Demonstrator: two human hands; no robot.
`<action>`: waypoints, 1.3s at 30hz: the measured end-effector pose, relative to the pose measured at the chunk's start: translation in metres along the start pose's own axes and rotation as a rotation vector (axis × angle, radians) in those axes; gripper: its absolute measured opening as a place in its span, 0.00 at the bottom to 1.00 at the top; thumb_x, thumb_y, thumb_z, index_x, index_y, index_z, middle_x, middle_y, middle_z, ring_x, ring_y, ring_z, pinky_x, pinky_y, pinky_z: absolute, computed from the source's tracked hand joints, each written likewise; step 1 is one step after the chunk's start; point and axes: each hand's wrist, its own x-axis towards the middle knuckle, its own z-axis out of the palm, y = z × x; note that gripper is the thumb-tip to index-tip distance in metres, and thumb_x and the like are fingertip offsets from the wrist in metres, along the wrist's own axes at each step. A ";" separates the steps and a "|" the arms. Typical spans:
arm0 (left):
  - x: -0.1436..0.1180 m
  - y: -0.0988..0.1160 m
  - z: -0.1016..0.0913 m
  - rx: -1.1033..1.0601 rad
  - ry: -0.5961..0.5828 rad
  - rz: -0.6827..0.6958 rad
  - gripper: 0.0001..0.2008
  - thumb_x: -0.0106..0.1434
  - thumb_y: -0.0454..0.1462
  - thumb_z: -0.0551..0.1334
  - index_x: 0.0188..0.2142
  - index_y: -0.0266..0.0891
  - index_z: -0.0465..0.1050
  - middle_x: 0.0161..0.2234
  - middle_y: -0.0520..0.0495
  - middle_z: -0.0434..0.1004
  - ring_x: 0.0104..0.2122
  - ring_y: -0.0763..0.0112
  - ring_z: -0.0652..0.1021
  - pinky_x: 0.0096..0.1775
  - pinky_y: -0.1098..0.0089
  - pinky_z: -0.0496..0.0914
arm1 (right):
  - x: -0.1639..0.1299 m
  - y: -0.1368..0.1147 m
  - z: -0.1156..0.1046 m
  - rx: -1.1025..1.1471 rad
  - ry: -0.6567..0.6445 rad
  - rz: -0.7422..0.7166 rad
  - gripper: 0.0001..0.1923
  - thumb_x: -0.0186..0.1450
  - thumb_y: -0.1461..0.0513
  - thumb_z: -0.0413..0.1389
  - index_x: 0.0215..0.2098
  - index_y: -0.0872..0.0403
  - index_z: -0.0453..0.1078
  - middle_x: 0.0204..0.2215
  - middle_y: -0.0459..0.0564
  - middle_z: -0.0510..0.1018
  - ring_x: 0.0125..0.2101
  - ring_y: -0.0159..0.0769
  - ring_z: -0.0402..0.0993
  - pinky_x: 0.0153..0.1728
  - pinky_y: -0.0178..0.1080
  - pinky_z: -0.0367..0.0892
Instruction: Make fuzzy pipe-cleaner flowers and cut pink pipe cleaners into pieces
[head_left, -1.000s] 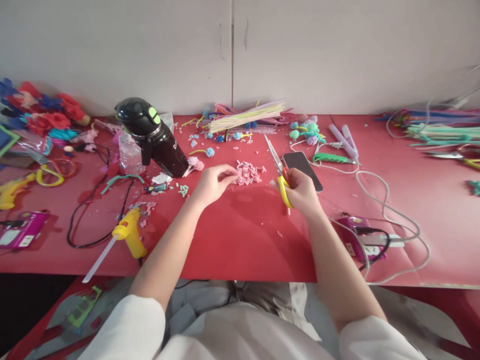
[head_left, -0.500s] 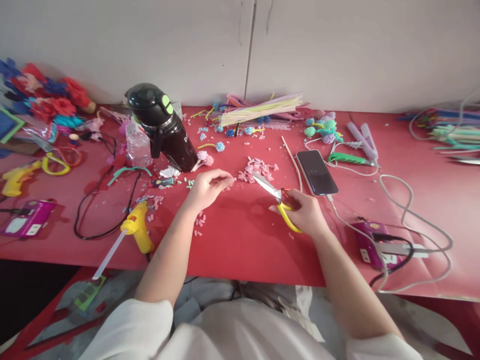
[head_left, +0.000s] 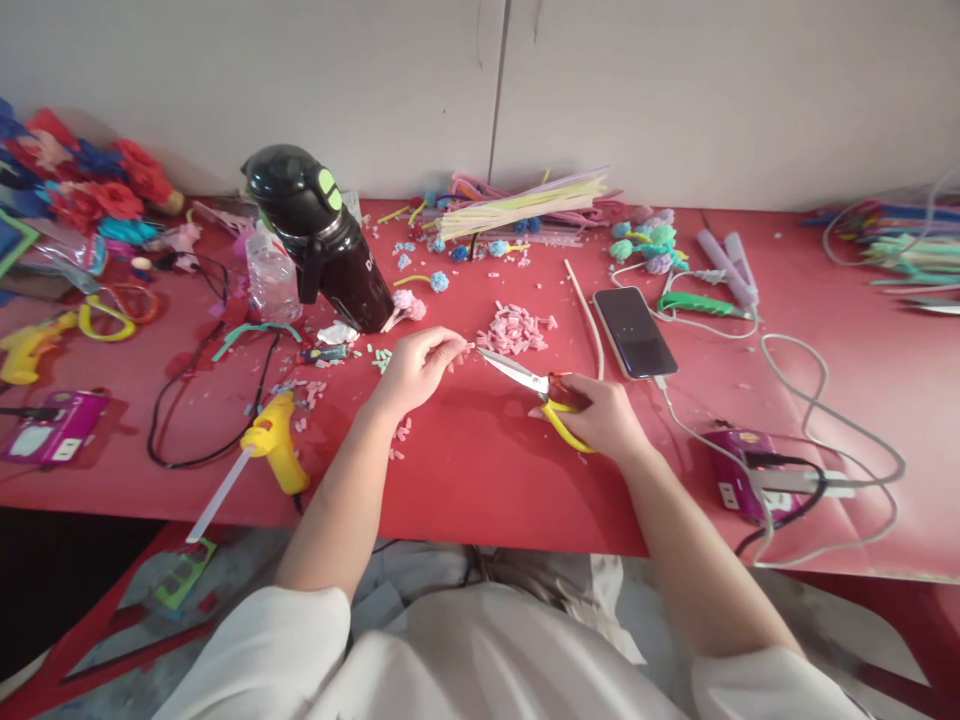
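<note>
Two hands are working over the red table (head_left: 480,480): the right hand (head_left: 604,415) is gripping yellow-handled scissors (head_left: 536,395), while the left hand (head_left: 416,365) is pinching a small pink piece (head_left: 459,352) at the blade tips, beside a pink pile (head_left: 517,330).

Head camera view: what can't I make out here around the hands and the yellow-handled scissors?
- What the left hand pinches: too small, covered by its fingertips.
- Yellow-handled scissors: loops wrapped by the right hand; blade gap too fine to judge.
- Black flask: lettering is cut off by its side.
- Heap of small pink cut pieces: material unclear.
- Red table: front edge hides the lap area.
</note>
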 end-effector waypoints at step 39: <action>-0.004 -0.002 0.026 -0.045 0.103 0.004 0.20 0.76 0.51 0.53 0.36 0.41 0.71 0.26 0.52 0.71 0.25 0.74 0.71 0.30 0.71 0.66 | 0.000 -0.010 0.007 0.028 0.029 0.037 0.31 0.52 0.35 0.65 0.25 0.52 0.66 0.18 0.41 0.61 0.23 0.31 0.52 0.23 0.36 0.54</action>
